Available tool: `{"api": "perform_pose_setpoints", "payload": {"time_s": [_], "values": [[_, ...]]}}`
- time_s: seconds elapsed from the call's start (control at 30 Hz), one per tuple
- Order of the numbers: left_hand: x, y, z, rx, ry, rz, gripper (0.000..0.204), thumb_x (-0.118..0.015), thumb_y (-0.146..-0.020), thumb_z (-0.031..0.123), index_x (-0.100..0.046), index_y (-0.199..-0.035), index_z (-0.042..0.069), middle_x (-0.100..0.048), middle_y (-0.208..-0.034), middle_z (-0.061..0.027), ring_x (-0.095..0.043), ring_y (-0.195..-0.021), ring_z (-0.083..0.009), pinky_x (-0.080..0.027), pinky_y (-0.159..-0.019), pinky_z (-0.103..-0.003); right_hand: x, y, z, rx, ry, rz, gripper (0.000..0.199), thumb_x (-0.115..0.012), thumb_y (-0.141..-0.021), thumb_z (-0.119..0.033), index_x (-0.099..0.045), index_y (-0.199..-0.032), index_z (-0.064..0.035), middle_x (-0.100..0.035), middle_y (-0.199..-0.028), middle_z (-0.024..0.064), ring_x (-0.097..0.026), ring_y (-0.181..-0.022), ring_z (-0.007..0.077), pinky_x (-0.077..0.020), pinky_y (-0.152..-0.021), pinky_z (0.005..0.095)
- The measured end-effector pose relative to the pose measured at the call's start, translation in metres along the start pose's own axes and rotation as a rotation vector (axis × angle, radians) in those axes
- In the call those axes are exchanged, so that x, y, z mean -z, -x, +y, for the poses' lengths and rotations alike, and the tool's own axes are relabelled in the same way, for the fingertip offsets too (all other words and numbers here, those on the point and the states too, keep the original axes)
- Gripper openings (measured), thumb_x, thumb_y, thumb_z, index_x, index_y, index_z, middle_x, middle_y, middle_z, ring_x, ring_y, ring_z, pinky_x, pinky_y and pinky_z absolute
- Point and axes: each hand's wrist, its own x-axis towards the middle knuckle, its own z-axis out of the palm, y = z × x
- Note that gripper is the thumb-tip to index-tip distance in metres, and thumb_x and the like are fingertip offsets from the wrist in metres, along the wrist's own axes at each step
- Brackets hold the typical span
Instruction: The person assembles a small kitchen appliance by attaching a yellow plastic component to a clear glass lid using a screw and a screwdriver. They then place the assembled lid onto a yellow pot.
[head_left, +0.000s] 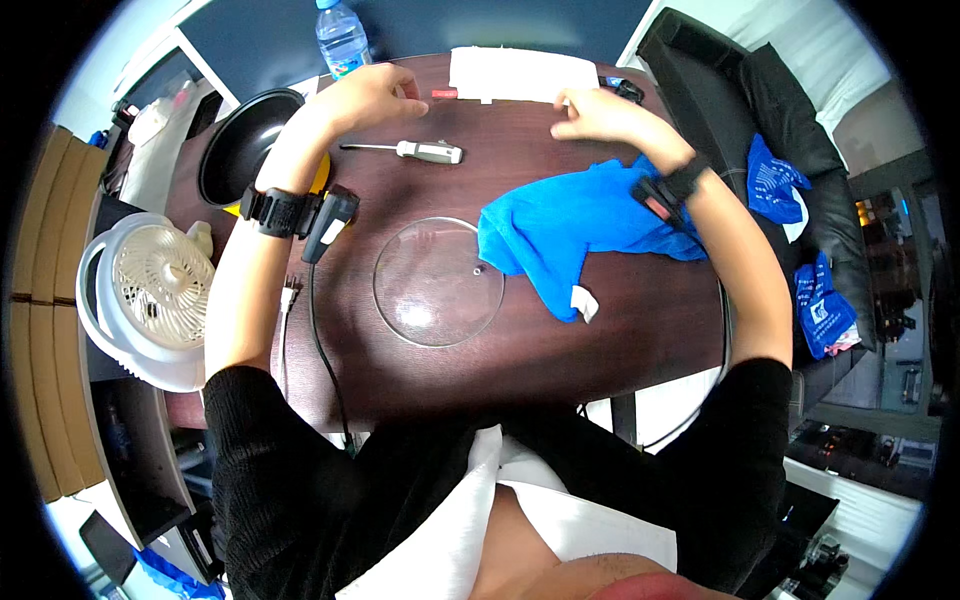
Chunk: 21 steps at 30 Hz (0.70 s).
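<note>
Both my hands hover over the far part of a dark wooden table. My left hand (368,100) is loosely curled, thumb and fingers apart, with nothing visible in it. Just nearer than it lies a screwdriver (430,152) with a pale handle, its shaft pointing left. A small red item (444,94) lies to the right of the left fingertips. My right hand (612,116) is open, thumb and forefinger apart, in front of a white sheet (525,76). Below my right wrist a crumpled blue cloth (570,220) touches the edge of a round glass lid (430,290).
A black pan (225,160) sits at the left, partly behind my left forearm. A water bottle (342,42) stands at the far edge. A white fan (160,280) and a plug with cord (290,293) are at the left. A black sofa (690,90) stands to the right.
</note>
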Motion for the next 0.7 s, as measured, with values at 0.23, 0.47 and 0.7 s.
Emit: {"api": "perform_pose_setpoints", "payload": {"time_s": [0.23,0.47,0.7], "values": [[-0.009,0.03,-0.012,0.018,0.135,0.033,0.031,-0.066,-0.084,0.028,-0.065,-0.099,0.0,-0.068,-0.089,-0.016,-0.066,-0.084,-0.0264,-0.051,-0.076,-0.035,-0.029,-0.11,0.045,0.052,0.237,0.412,0.048,-0.06,-0.083,-0.036,-0.053,-0.12,-0.0059,-0.057,-0.123,0.0179,-0.053,-0.114,0.0341,-0.0427,-0.096,0.0421],[-0.006,0.049,-0.018,0.022,0.13,0.162,0.027,-0.062,-0.087,0.027,-0.064,-0.095,0.001,-0.065,-0.082,-0.014,-0.063,-0.076,-0.0226,-0.05,-0.071,-0.033,0.02,-0.123,0.06,0.224,-0.366,0.694,0.029,-0.052,-0.095,-0.034,-0.059,-0.101,-0.0069,-0.062,-0.083,0.0071,-0.062,-0.079,0.0182,-0.0503,-0.07,0.0369],[0.007,0.067,-0.024,0.014,0.119,0.231,0.028,-0.06,-0.089,0.025,-0.062,-0.096,-0.002,-0.064,-0.081,-0.015,-0.063,-0.077,-0.0218,-0.049,-0.072,-0.032,0.13,-0.061,0.012,0.223,-0.279,0.956,0.031,-0.05,-0.093,-0.03,-0.061,-0.099,-0.0014,-0.064,-0.095,0.0136,-0.062,-0.084,0.024,-0.0496,-0.073,0.0382]]}}
